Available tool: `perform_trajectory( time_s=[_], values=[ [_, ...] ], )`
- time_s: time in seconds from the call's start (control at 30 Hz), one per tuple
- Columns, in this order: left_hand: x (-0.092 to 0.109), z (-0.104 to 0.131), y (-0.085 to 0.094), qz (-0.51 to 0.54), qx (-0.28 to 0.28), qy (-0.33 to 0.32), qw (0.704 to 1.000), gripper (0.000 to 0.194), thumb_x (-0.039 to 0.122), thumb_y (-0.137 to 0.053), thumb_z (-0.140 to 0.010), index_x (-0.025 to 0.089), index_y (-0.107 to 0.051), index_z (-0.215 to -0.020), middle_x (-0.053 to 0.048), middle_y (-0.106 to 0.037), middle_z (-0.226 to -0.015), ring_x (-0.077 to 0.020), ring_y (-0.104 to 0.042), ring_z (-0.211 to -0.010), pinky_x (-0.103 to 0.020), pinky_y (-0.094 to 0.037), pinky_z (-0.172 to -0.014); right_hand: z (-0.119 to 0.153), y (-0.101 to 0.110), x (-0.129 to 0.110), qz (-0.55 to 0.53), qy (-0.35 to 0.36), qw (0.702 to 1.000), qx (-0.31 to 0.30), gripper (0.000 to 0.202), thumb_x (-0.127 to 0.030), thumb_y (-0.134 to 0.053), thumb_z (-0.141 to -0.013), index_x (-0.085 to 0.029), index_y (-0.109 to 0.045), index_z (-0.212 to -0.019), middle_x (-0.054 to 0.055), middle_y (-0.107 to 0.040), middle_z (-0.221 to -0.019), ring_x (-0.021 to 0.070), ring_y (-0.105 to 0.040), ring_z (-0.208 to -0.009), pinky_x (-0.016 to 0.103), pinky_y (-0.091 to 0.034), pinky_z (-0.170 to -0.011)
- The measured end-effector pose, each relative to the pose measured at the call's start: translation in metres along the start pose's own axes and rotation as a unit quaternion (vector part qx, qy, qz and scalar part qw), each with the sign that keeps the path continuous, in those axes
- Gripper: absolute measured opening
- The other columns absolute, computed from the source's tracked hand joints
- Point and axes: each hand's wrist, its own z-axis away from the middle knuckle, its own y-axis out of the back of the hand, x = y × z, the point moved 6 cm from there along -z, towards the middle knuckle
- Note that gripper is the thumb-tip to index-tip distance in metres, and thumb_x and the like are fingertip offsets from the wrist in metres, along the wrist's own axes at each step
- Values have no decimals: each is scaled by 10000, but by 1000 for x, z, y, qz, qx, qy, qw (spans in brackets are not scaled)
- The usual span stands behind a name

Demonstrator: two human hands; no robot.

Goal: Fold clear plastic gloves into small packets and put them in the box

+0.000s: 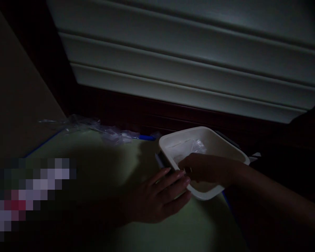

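A pale plastic bin (228,154) with rounded corners stands tilted toward me, a crumpled clear plastic wrapper (198,146) lying inside it. My left hand (165,196) rests on the bin's near left rim, fingers stretched out and slightly apart. Reaching in over the right side, my right hand (204,168) is inside the bin, its fingers curled downward near the left fingertips. Its fingertips are hidden in shadow, so what they hold, if anything, does not show.
Pale green flooring (94,161) with a blue edge lies beneath the bin. Crumpled clear plastic (112,133) and a blue strip (147,137) lie along its back edge. Behind rises a dark frame with white slatted panels (173,63). A wall (21,87) stands at left. The light is dim.
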Motion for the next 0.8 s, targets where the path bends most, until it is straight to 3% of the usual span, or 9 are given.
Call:
perform_trajectory(
  time_s=[0.1,0.17,0.27,0.37,0.47,0.57,0.63,0.7,0.8],
  values=[
    [1,-2,1,-5,-12,-9,1000,389,141,-473,-890,114,-457,-1278,-115,-462,-1382,-265,-243,-1391,-442,-270,-1144,2,15,-2,27,-29,999,37,207,-62,-522,-789,-154,-708,-783,49,-715,-719,137,-619,-610,213,-399,-571],
    [0,0,9,-9,-16,1,1000,430,136,-466,-876,107,-428,-1304,-126,-454,-1388,-265,-233,-1395,-445,-270,-1142,8,36,-12,59,-49,986,146,195,-121,-502,-824,-156,-693,-829,60,-712,-754,154,-620,-628,231,-397,-581],
    [-5,16,25,-22,-65,30,997,421,154,-480,-865,111,-450,-1283,-132,-450,-1394,-261,-269,-1380,-441,-280,-1136,24,59,-47,65,-38,945,318,158,-195,-506,-848,-164,-661,-851,31,-680,-701,147,-609,-584,220,-381,-542],
    [-15,51,45,-33,-150,82,985,390,161,-493,-860,119,-500,-1248,-139,-482,-1361,-275,-360,-1326,-454,-321,-1108,32,58,-91,43,20,922,384,150,-216,-493,-872,-163,-629,-833,26,-645,-681,139,-592,-569,215,-379,-531],
    [-34,96,69,-22,-170,201,965,384,159,-473,-852,96,-513,-1229,-180,-499,-1322,-294,-433,-1259,-465,-419,-1022,14,38,-127,55,27,933,355,143,-207,-481,-892,-160,-613,-861,50,-647,-744,154,-601,-617,231,-396,-561],
    [-47,132,85,-5,-172,292,941,389,155,-463,-857,119,-495,-1243,-154,-516,-1305,-258,-483,-1208,-424,-460,-986,-31,3,-143,72,-26,964,254,199,-190,-419,-941,-155,-602,-1010,89,-667,-907,184,-646,-786,256,-437,-660],
    [-49,144,88,1,-183,306,934,399,152,-476,-848,144,-493,-1247,-133,-516,-1310,-255,-474,-1220,-422,-452,-997,-65,-15,-141,87,-89,968,217,245,-133,-401,-945,-142,-576,-1117,127,-646,-1053,185,-651,-883,261,-460,-716],
    [-49,151,87,10,-196,312,930,385,141,-481,-839,155,-507,-1223,-115,-527,-1305,-241,-483,-1215,-397,-455,-999,-95,-28,-132,103,-131,964,208,237,-93,-452,-919,-117,-581,-1116,134,-639,-1068,180,-657,-854,271,-489,-699],
    [-46,155,82,21,-210,308,928,395,147,-493,-847,171,-493,-1241,-95,-529,-1312,-232,-481,-1223,-393,-443,-1019,-125,-35,-104,134,-212,944,213,284,-294,-564,-915,-140,-562,-1154,85,-605,-1123,194,-625,-921,375,-535,-768]
  ],
)
